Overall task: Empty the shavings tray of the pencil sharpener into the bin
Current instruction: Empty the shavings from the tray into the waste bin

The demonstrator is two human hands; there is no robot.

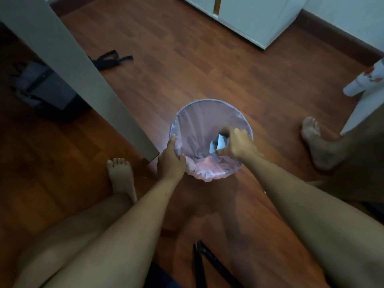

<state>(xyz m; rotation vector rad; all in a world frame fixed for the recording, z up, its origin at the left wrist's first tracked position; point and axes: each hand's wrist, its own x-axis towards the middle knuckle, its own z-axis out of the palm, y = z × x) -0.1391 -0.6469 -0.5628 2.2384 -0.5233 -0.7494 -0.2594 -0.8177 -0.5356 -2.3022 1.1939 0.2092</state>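
On wood floor (207, 65) | bin (207, 107) btwn bare feet (120, 173) | white cabinet (249, 17) behind

Floor (187, 59): reddish-brown wood laminate, planks running diagonally across the view. Dim, bluish light overall. White cabinet (249, 17) at top centre, with a vertical gold-coloured strip on its front. Dark brown skirting board (340, 36) at the foot of a pale wall, upper right. Grey-white panel of a desk (68, 65) slants down from upper left. Dark bag (41, 88) in shadow beneath it; black strap (112, 59) lies on the floor nearby.
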